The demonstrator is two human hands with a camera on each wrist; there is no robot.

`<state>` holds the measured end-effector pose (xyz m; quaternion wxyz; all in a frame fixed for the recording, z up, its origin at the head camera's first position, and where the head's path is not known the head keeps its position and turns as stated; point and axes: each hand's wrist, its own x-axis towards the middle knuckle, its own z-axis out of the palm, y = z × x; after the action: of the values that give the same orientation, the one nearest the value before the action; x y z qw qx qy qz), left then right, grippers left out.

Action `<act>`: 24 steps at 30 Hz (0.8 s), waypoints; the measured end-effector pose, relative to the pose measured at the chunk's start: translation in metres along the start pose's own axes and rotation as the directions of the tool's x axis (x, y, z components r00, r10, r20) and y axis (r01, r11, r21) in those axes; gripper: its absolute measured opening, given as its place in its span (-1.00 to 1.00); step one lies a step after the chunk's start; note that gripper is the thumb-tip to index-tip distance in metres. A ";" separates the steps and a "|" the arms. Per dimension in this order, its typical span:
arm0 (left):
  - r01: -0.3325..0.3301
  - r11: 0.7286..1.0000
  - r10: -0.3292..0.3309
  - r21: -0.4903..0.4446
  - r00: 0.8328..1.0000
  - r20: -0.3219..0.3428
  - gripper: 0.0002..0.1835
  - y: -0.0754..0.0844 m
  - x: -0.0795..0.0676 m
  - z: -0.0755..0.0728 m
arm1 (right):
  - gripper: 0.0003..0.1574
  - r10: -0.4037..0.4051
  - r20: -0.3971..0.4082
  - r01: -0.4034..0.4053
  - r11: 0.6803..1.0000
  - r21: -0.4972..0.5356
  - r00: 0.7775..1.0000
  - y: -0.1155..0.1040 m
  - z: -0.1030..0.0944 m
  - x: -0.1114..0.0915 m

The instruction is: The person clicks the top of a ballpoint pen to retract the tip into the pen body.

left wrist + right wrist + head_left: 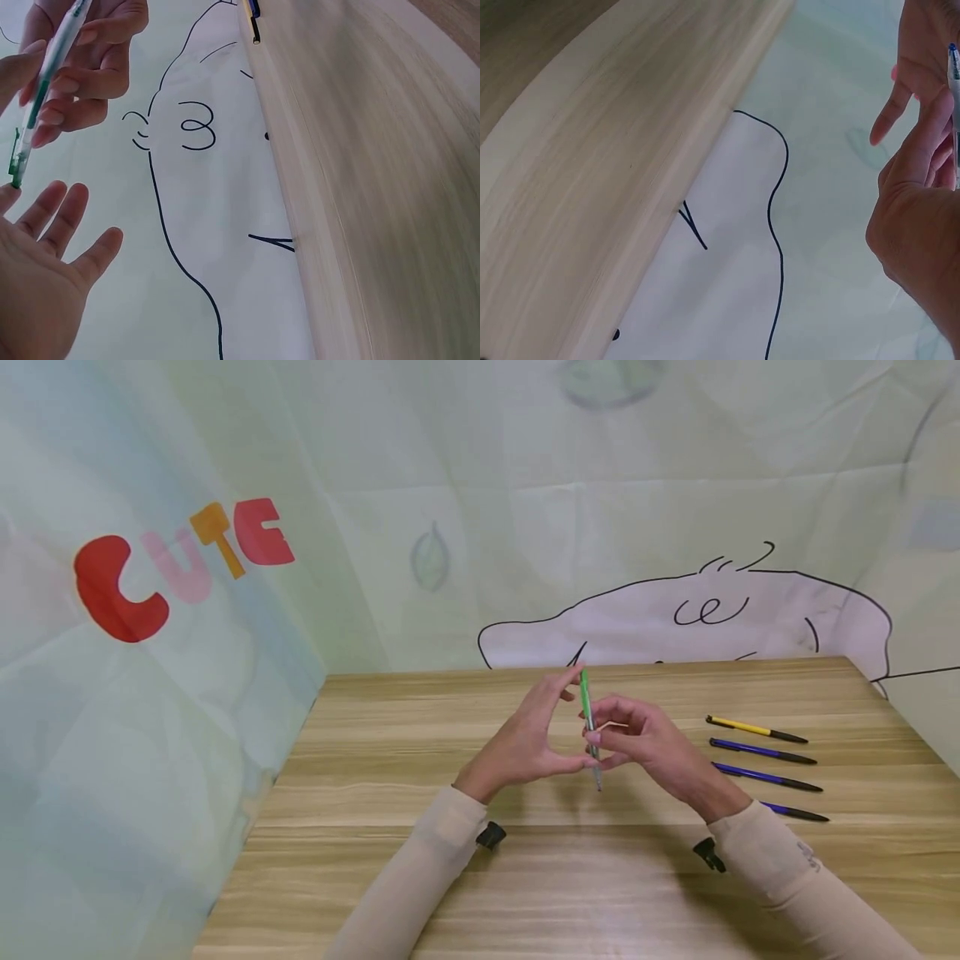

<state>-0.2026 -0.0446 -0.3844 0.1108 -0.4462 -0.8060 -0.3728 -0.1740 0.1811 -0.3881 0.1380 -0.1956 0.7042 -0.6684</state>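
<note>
A slim pen (586, 697) with a green upper part stands nearly upright between the two hands above the table. My right hand (648, 743) pinches its barrel between thumb and curled fingers. The left hand (521, 735) spans the pen, its index fingertip at the green top end and its thumb at the lower barrel. In the left wrist view, the pen (49, 90) shows a clear barrel and green clip; the left hand's (37, 292) other fingers are spread and fairly straight. A blue tip shows on the pen (953, 67) in the right wrist view, where part is cut off.
Right of the hands, a yellow pen (753, 728) and three blue pens (765, 752) with black ends lie in a row on the wooden table (360, 777). The lowest pen is partly hidden by the right forearm. A printed cloth (412, 460) hangs behind and at the left.
</note>
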 end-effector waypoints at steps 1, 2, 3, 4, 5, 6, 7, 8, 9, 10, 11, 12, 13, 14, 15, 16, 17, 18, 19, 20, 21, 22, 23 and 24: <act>-0.004 1.000 0.004 -0.002 1.000 -0.001 0.26 0.000 0.000 0.000 | -0.68 0.001 0.003 -0.001 1.000 -0.004 1.000 0.000 -0.001 0.000; -0.006 1.000 0.006 -0.005 1.000 -0.001 0.26 0.000 0.000 -0.001 | -0.68 0.002 0.005 -0.002 1.000 -0.012 1.000 0.001 -0.003 -0.001; -0.009 1.000 0.009 -0.008 1.000 -0.002 0.26 -0.001 0.000 -0.001 | -0.68 0.003 0.005 -0.003 1.000 -0.021 1.000 0.001 -0.004 -0.002; -0.011 1.000 0.011 -0.007 1.000 -0.002 0.25 -0.001 -0.001 -0.001 | -0.68 0.005 0.002 -0.005 1.000 -0.028 1.000 0.001 -0.005 -0.002; -0.012 1.000 0.012 -0.006 1.000 0.000 0.25 -0.002 -0.001 -0.002 | -0.68 0.007 -0.002 -0.007 0.999 -0.035 1.000 0.001 -0.007 -0.003; -0.011 1.000 0.011 -0.006 1.000 0.001 0.25 -0.002 -0.002 -0.002 | -0.67 0.008 -0.004 -0.008 0.999 -0.041 1.000 0.001 -0.008 -0.004; -0.008 1.000 0.008 -0.006 1.000 0.002 0.25 -0.002 -0.003 -0.003 | -0.67 0.012 -0.007 -0.012 0.999 -0.045 1.000 0.001 -0.009 -0.005; -0.006 1.000 0.006 0.000 1.000 0.003 0.24 -0.003 -0.003 -0.004 | -0.66 0.014 -0.010 -0.014 0.998 -0.053 1.000 0.001 -0.010 -0.005; -0.006 1.000 0.006 0.006 1.000 0.003 0.24 -0.003 -0.005 -0.005 | -0.66 0.016 -0.013 -0.016 0.998 -0.059 1.000 0.002 -0.012 -0.006; -0.002 1.000 0.002 0.012 1.000 0.004 0.23 -0.003 -0.006 -0.007 | -0.66 0.018 -0.016 -0.019 0.998 -0.063 1.000 0.002 -0.013 -0.007; 0.004 1.000 -0.004 0.016 1.000 0.006 0.22 -0.004 -0.007 -0.008 | -0.66 0.020 -0.017 -0.021 0.997 -0.067 1.000 0.002 -0.014 -0.007; 0.008 1.000 -0.008 0.021 1.000 0.006 0.21 -0.004 -0.008 -0.010 | -0.66 0.022 -0.018 -0.023 0.997 -0.070 1.000 0.003 -0.016 -0.008; 0.010 1.000 -0.010 0.027 1.000 0.007 0.20 -0.005 -0.010 -0.011 | -0.66 0.025 -0.021 -0.026 0.997 -0.073 0.999 0.004 -0.017 -0.008; 0.012 0.999 -0.012 0.038 1.000 0.009 0.18 -0.005 -0.012 -0.012 | -0.66 0.029 -0.025 -0.031 0.997 -0.077 0.999 0.004 -0.018 -0.009; 0.014 0.999 -0.015 0.045 1.000 0.009 0.17 -0.006 -0.013 -0.014 | -0.66 0.034 -0.029 -0.036 0.996 -0.079 0.999 0.005 -0.020 -0.010; 0.018 0.998 -0.019 0.052 1.000 0.010 0.15 -0.006 -0.015 -0.015 | -0.65 0.038 -0.032 -0.040 0.996 -0.083 0.999 0.005 -0.021 -0.010; 0.022 0.998 -0.022 0.060 1.000 0.009 0.12 -0.007 -0.017 -0.016 | -0.65 0.043 -0.037 -0.046 0.995 -0.090 0.998 0.005 -0.022 -0.011; 0.025 0.997 -0.026 0.066 1.000 0.008 0.10 -0.008 -0.019 -0.017 | -0.64 0.047 -0.042 -0.050 0.994 -0.096 0.998 0.005 -0.023 -0.011; 0.031 0.997 -0.032 0.074 0.999 0.008 0.08 -0.008 -0.021 -0.018 | -0.64 0.051 -0.046 -0.055 0.993 -0.103 0.998 0.005 -0.024 -0.011; 0.036 0.996 -0.037 0.082 0.999 0.007 0.05 -0.008 -0.023 -0.019 | -0.63 0.056 -0.051 -0.061 0.992 -0.112 0.997 0.005 -0.025 -0.012; 0.042 0.996 -0.043 0.083 0.999 0.006 0.03 -0.009 -0.025 -0.020 | -0.62 0.060 -0.055 -0.066 0.991 -0.119 0.997 0.005 -0.025 -0.012; 0.051 0.995 -0.052 0.088 0.999 0.007 0.01 -0.009 -0.027 -0.022 | -0.61 0.064 -0.060 -0.071 0.989 -0.127 0.996 0.004 -0.026 -0.013; 0.060 0.994 -0.061 0.095 0.998 0.007 -0.01 -0.010 -0.029 -0.023 | -0.61 0.066 -0.064 -0.074 0.988 -0.134 0.996 0.004 -0.027 -0.013; 0.069 0.993 -0.070 0.096 0.998 0.010 -0.03 -0.010 -0.031 -0.024 | -0.60 0.067 -0.068 -0.076 0.987 -0.141 0.995 0.004 -0.028 -0.013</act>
<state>-0.1962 -0.0848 -0.3883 0.1139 -0.4145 -0.8387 -0.3343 -0.1753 0.2122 -0.3907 0.1254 -0.1585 0.7611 -0.6164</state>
